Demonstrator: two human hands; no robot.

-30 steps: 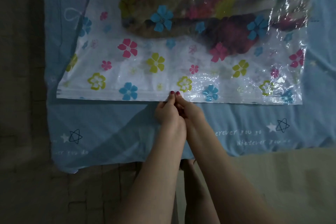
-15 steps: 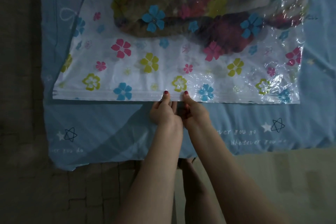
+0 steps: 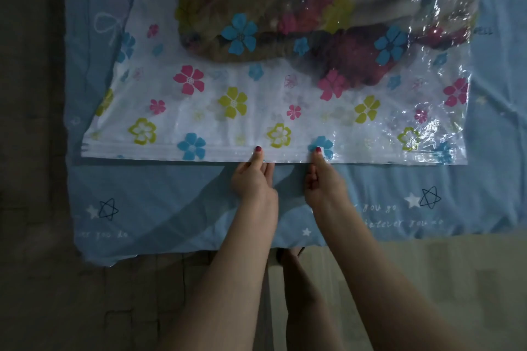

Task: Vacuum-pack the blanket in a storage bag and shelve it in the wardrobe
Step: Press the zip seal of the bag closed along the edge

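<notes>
On the bed [image 3: 171, 194], left hand [image 3: 252, 179] and right hand [image 3: 322, 179] pinch the storage bag [image 3: 228, 111]'s zip seal [image 3: 142, 149] (running left-right), fingers closed on it.

A single head-worn view looks steeply down and forward, close over the bed's near edge [image 3: 199, 248].

Count so far: 1 storage bag [image 3: 256, 111], 1 blanket [image 3: 285, 3] inside it, 1 blue bedsheet [image 3: 159, 194] underneath, 2 hands: left hand [image 3: 252, 179], right hand [image 3: 323, 182].
</notes>
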